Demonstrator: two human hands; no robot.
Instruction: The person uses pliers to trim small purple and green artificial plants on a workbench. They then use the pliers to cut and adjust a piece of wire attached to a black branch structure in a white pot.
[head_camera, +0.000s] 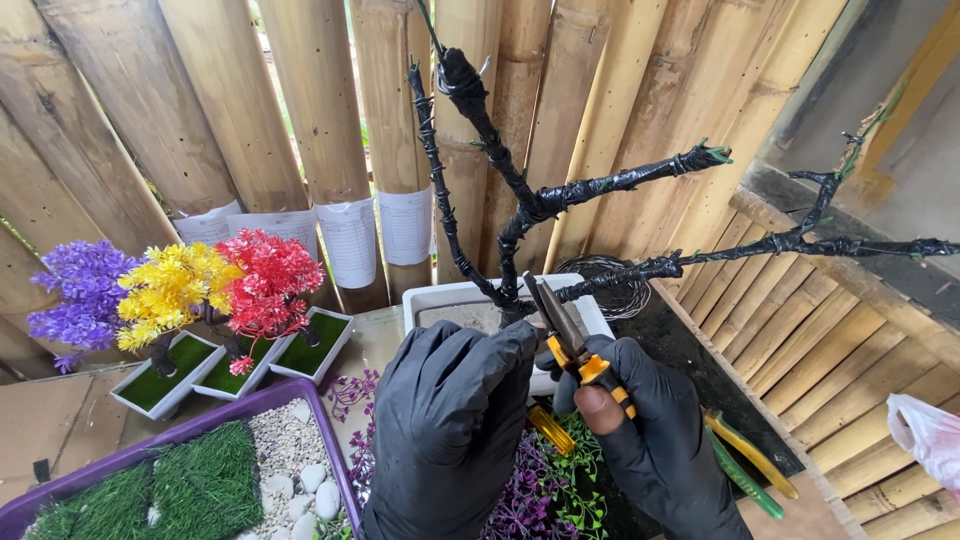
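A bare tree frame (520, 205) wrapped in black tape rises from a white rectangular pot (432, 300), with several branches spreading up and to the right. My right hand (640, 420), in a black glove torn at one fingertip, grips pliers (565, 335) with orange and yellow handles; their jaws point at the base of the trunk. My left hand (450, 420), also in a black glove, is curled beside the trunk base, touching the pot's front. What it holds is hidden.
Three small finished trees, purple (80, 295), yellow (170, 285) and red (268, 280), stand in white pots at left. A purple tray (190, 425) holds fake grass and pebbles. A wire coil (615, 285), green-yellow pliers (750, 465) and loose plastic foliage (550, 490) lie nearby. A bamboo wall stands behind.
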